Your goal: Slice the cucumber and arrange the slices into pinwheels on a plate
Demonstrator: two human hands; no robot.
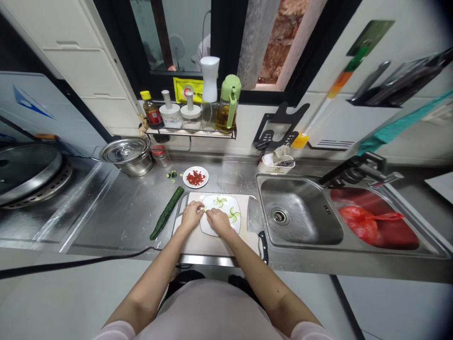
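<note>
Over the left part of a white square plate, my left hand and my right hand meet with fingers pinched together. A small pale green cucumber slice shows at their fingertips, mostly covered by the fingers. Thin cucumber slices lie fanned in curved groups on the plate's right and far parts. Beneath the plate is a pale cutting board. On the board's right side rests a kitchen knife, its black handle toward me. A whole cucumber lies left of the board.
Behind the board stand a small plate of chopped red pieces and cucumber scraps. A lidded steel pot and a red-lidded jar are farther left. At right is the sink, with a red plastic bag in its second basin.
</note>
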